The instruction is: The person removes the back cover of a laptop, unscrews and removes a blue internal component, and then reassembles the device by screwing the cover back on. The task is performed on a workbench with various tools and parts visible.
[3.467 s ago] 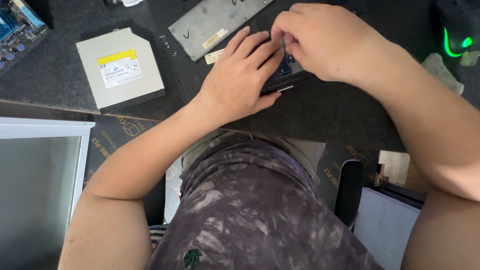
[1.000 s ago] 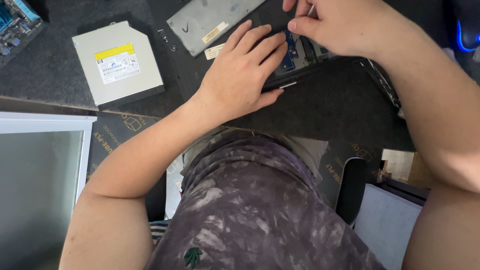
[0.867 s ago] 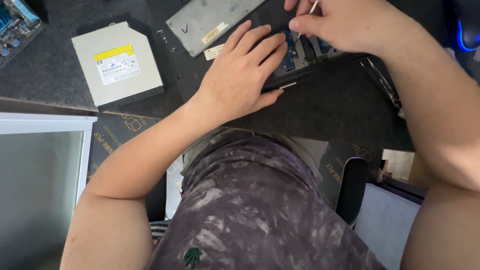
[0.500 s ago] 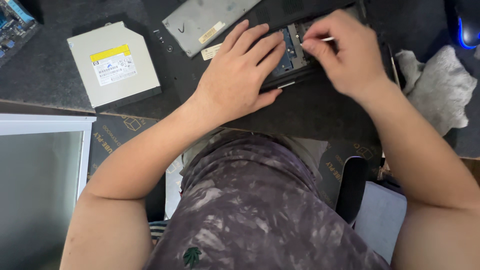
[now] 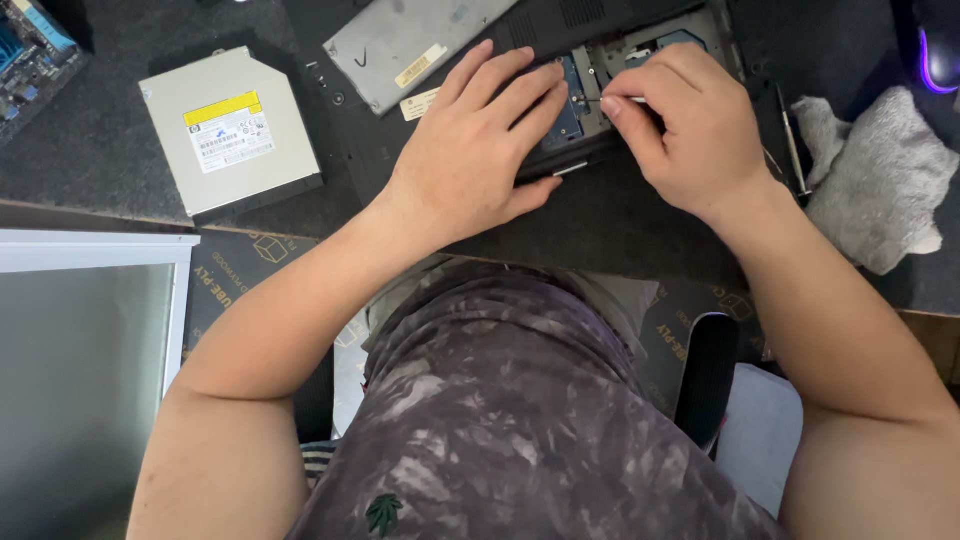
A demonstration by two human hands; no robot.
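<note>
black laptop (image 5: pixel 640 200) lay under the flat, spread left hand (image 5: pixel 475 160); the right hand (image 5: pixel 690 130) pinched a thin screwdriver (image 5: pixel 612 99) over it.

Optical drive (image 5: pixel 232 132) left of the opened laptop (image 5: pixel 640 40), cloth (image 5: pixel 880 175) to its right.

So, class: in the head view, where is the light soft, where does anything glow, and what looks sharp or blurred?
Head view: soft even light, faint shadows under the left hand and right hand; purple glow on the mouse; hands and silver drive sharp.
</note>
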